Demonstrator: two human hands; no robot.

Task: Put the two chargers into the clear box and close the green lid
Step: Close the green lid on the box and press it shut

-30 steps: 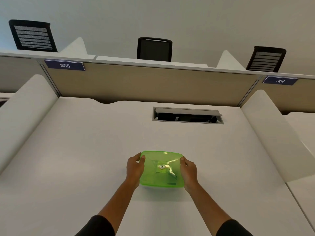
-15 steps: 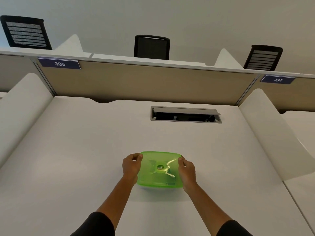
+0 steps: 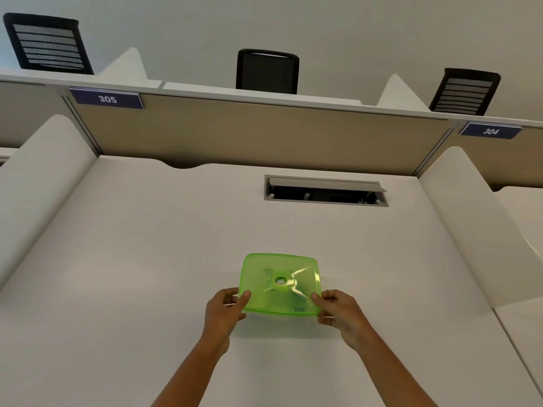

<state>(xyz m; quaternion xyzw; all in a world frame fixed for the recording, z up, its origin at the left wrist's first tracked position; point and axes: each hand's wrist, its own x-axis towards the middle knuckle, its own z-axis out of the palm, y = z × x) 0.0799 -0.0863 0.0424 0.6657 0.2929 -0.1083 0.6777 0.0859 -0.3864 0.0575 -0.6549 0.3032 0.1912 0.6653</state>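
The green lid (image 3: 280, 283) lies flat on top of the clear box, which rests on the white desk (image 3: 147, 245) in front of me. The lid hides the box walls and whatever is inside; no charger can be made out. My left hand (image 3: 224, 309) pinches the lid's near left corner, thumb on top. At the near right corner, my right hand (image 3: 338, 311) grips the same way.
A cable slot (image 3: 325, 191) with a raised grey flap is cut into the desk beyond the box. White side dividers (image 3: 38, 177) (image 3: 470, 218) and a beige back partition (image 3: 249, 133) enclose the desk. Black chairs (image 3: 267, 70) stand behind it.
Both hands have slid from the lid's left and right sides back to its near corners. The lid and box have stayed where they were on the desk.
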